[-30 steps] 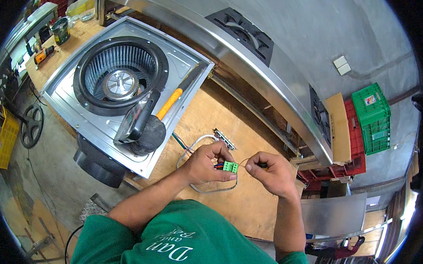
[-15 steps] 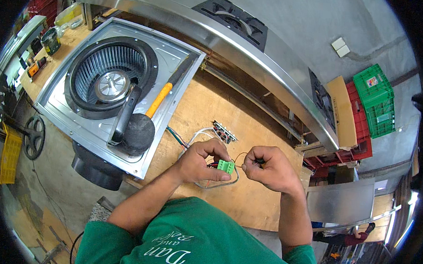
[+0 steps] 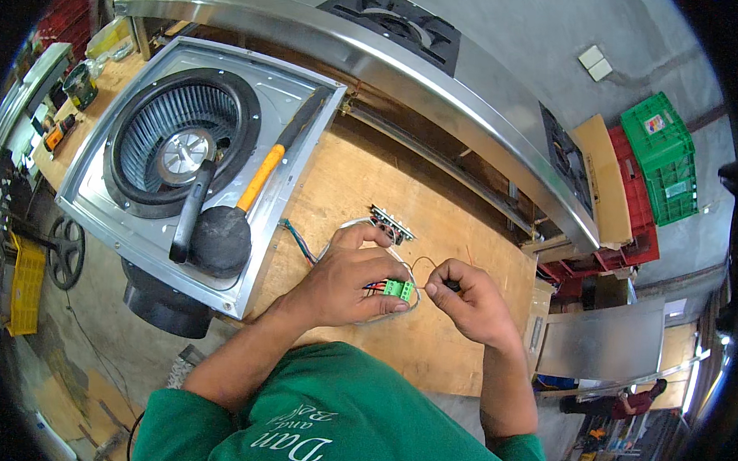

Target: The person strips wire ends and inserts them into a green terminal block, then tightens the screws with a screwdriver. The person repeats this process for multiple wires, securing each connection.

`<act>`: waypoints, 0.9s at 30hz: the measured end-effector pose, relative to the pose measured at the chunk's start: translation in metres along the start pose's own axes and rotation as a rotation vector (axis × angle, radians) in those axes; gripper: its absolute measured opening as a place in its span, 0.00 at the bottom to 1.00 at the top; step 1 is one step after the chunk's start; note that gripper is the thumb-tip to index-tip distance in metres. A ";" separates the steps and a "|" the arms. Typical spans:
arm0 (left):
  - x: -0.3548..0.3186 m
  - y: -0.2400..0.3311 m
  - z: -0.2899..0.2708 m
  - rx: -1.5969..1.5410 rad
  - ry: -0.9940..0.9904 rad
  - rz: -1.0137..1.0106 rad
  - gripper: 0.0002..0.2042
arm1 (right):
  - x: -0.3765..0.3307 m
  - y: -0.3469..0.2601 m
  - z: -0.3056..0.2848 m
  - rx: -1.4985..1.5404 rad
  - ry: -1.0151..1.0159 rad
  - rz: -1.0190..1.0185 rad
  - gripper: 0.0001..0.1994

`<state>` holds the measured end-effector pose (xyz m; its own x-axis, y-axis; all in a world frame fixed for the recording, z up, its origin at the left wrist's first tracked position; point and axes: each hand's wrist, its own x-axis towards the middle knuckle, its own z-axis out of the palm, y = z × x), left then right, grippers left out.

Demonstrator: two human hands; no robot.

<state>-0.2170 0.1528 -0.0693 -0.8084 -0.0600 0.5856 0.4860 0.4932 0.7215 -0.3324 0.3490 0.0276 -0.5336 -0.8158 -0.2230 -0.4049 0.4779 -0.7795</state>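
Green terminal block (image 3: 398, 289) pinched in left hand (image 3: 346, 283), long axis pointing toward right hand (image 3: 469, 301), closed on thin wire (image 3: 427, 262) just beside block.

On the plywood surface (image 3: 430, 348), the left hand (image 3: 346, 283) pinches a green terminal block (image 3: 398, 289) with wires (image 3: 302, 242) running from it, while the right hand (image 3: 469, 301) holds a thin tool at its side. A rubber mallet (image 3: 213, 228) and an orange-handled hammer (image 3: 273, 164) lie on the blower housing (image 3: 196, 145).
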 end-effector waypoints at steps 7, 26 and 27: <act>-0.007 -0.006 0.023 -0.361 -0.120 -0.146 0.17 | -0.008 0.034 0.018 0.222 0.109 -0.022 0.06; -0.014 0.012 0.048 -0.194 -0.056 -0.251 0.08 | -0.018 0.054 0.038 0.474 0.068 0.113 0.11; -0.014 0.010 0.049 -0.185 -0.067 -0.246 0.08 | -0.017 0.045 0.036 0.436 0.133 0.108 0.12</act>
<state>-0.2169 0.2009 -0.0886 -0.9264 -0.0973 0.3637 0.3203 0.3042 0.8972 -0.3151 0.3731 -0.0249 -0.6579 -0.7064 -0.2613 -0.0071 0.3527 -0.9357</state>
